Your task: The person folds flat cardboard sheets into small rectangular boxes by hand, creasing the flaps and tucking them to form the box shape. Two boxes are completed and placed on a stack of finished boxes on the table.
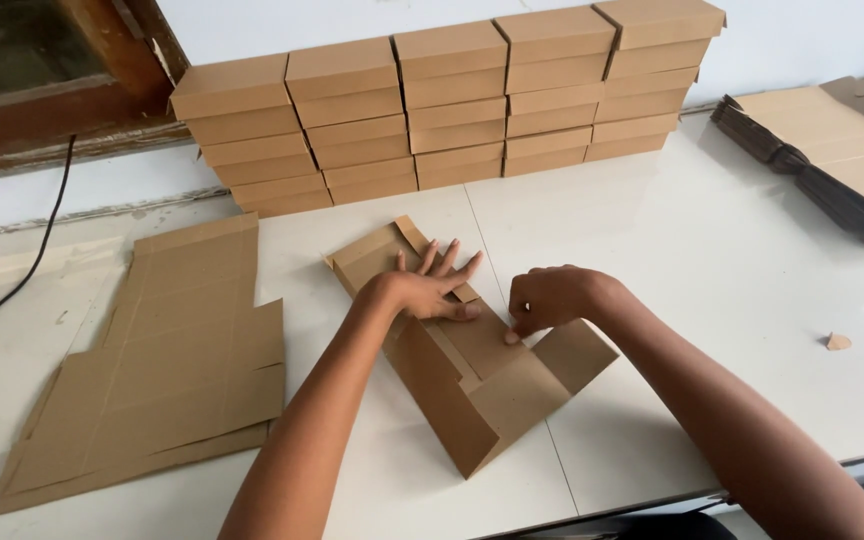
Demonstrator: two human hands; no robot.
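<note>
Two hands: both of mine are working on one cardboard box blank (472,370) at the centre of the frame, lying on the white table (712,260).
Left hand (430,288): I am pressing it flat on the upper part of the blank, fingers spread wide and pointing toward the top of the frame; it is gripping nothing, only pushing down.
Right hand (550,298): I am curling the fingers down, fingertips pinching or pressing a folded flap near the blank's middle; I cannot tell whether the flap is truly clasped.
Box blank: it is lying slanted from upper left to lower right, partly folded, with side panels standing up at its lower end.
Flat sheets (152,370): unfolded brown cutouts are lying in a pile at the left of the frame, apart from my arms.
Finished boxes (442,100): closed brown boxes are standing in five stacked columns along the wall at the top centre.
Folded stock (832,150): more flattened cardboard is sitting at the upper right edge.
Scrap (837,342): a small brown offcut is lying alone at the right on the table.
Cable (22,270): a black cord is running down the upper left.
</note>
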